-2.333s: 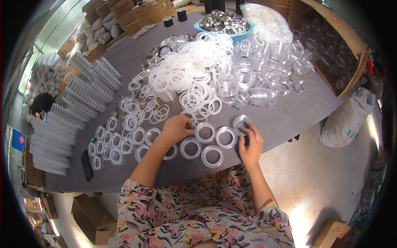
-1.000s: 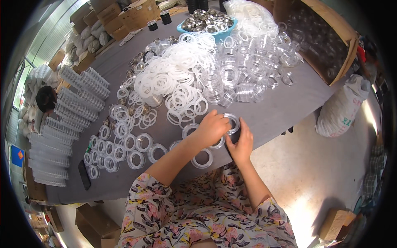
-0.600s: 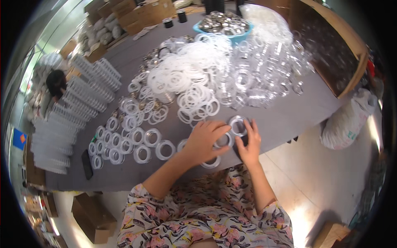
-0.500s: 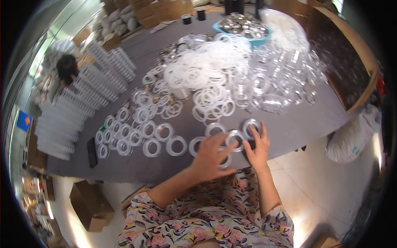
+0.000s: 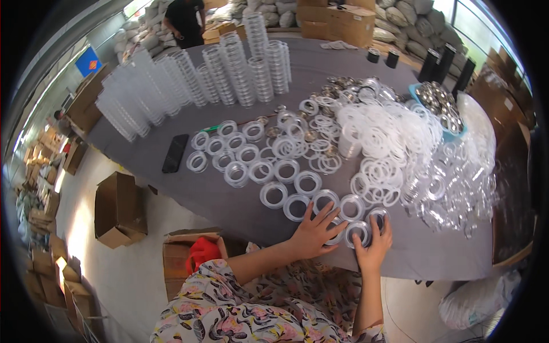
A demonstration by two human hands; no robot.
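Observation:
Clear plastic rings [image 5: 296,207] lie flat in rows along the near side of the grey-covered table. My left hand [image 5: 314,234] rests over some of these with its fingers spread, partly covering a ring [image 5: 336,228]. To its right, my right hand [image 5: 374,250] has its thumb and fingers apart. The thumb touches a ring with a shiny inner band [image 5: 355,227], and the fingertips reach onto another ring [image 5: 377,214] just beyond. Neither hand lifts anything. Flat white rings [image 5: 372,128] form a large heap past the hands.
Tall stacks of clear rings [image 5: 231,68] stand at the far left, near a black phone [image 5: 175,153]. At right are clear plastic parts [image 5: 452,183] and a blue basin [image 5: 457,136] of metal rings. Cardboard boxes [image 5: 120,211] sit on the floor. A person [image 5: 186,20] stands beyond the table.
The view has swung left, so the table contents appear farther right and the phone shows more fully. My left hand now lies spread on the rings; my right hand stays at the right-end rings.

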